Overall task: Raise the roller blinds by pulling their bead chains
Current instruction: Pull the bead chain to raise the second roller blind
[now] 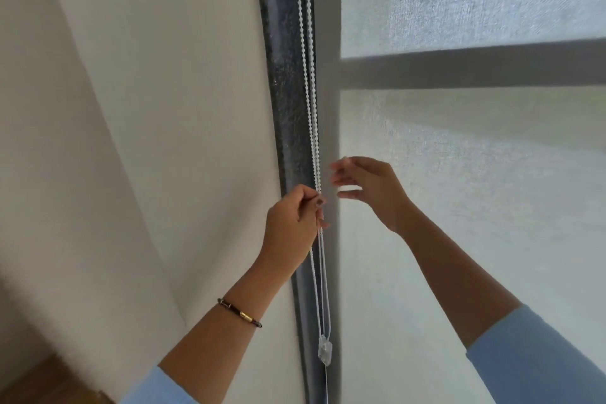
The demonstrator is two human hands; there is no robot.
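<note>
Chain [308,82]: a white bead chain, small round beads on a cord, hanging as a loop of two strands side by side in front of the dark frame [288,102] at the blind's left edge. Lower down the beads give way to what looks like plain smooth cord, and the strands meet at a clear plastic connector [325,353] near the bottom of the view, with a thin line going on below it.

Left hand [293,226] pinches the chain between thumb and curled fingers, the strands entering at the top of the fist and leaving beneath it; whether it holds one strand or both cannot be told. A dark bracelet [240,313] with a gold clasp sits on that forearm.

Right hand [370,190] hangs just beside the chain, to its right and slightly higher, fingers loosely spread and pointing toward the strands, touching nothing.

Behind the right hand the blind [459,174] hangs down, a pale translucent fabric through which a horizontal window bar shows as a grey band. Left of the frame is a white wall [147,108]. Light blue sleeves [541,361] cover both upper forearms.
</note>
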